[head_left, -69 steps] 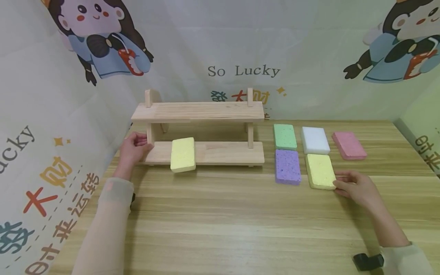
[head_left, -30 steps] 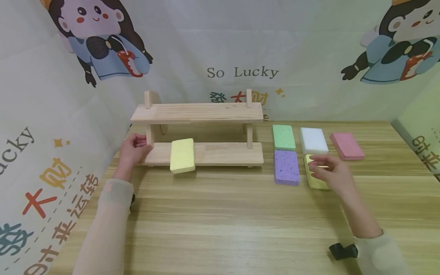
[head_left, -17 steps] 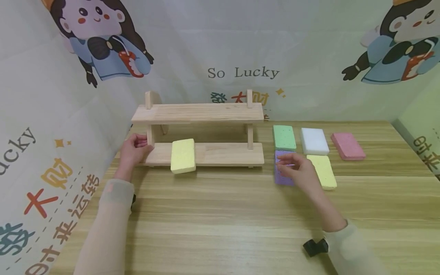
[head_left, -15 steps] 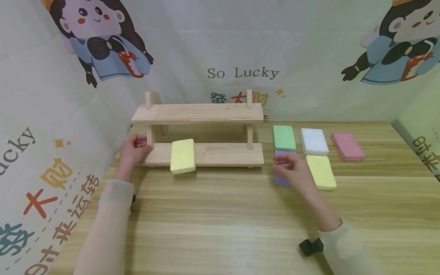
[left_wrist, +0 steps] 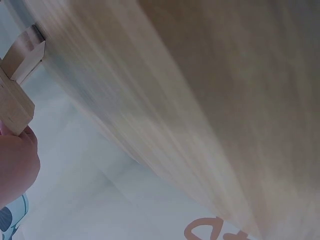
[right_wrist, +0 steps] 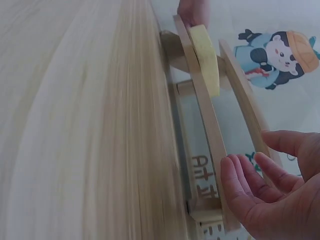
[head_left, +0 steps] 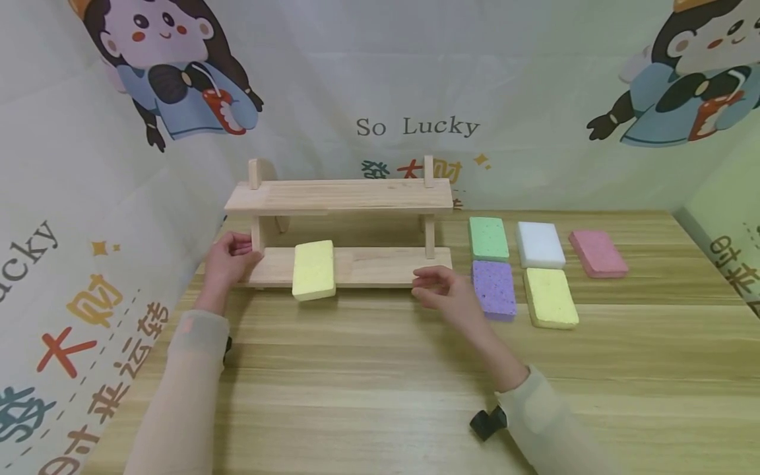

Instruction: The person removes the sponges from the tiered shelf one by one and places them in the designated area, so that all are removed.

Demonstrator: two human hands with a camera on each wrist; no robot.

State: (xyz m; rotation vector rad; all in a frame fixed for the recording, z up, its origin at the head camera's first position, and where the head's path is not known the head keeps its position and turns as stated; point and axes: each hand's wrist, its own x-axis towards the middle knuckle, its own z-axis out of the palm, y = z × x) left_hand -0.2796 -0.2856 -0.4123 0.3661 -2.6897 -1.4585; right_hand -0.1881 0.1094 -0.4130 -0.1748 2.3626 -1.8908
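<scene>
A two-tier wooden shelf (head_left: 394,264) stands at the back left of the table. My left hand (head_left: 228,264) grips its left end by the upright post, thumb on the lower board; the left wrist view shows that hand (left_wrist: 17,167) against the wood. On the lower board a yellow sponge (head_left: 314,269) lies with its front end past the edge. My right hand (head_left: 449,298) is at the right front corner of this board, fingers loosely bent and holding nothing. In the right wrist view the right hand's (right_wrist: 280,185) fingertips overlap the board edge.
Right of the shelf lie a green sponge (head_left: 489,238), a white sponge (head_left: 541,245), a pink sponge (head_left: 598,253), a purple sponge (head_left: 494,290) and another yellow sponge (head_left: 551,298). A printed cloth (head_left: 332,66) hangs behind the wooden table (head_left: 356,382).
My right hand has let go of the yellow sponge at the right and moved left, over the purple sponge, to the shelf's right end. The left hand stays in place.
</scene>
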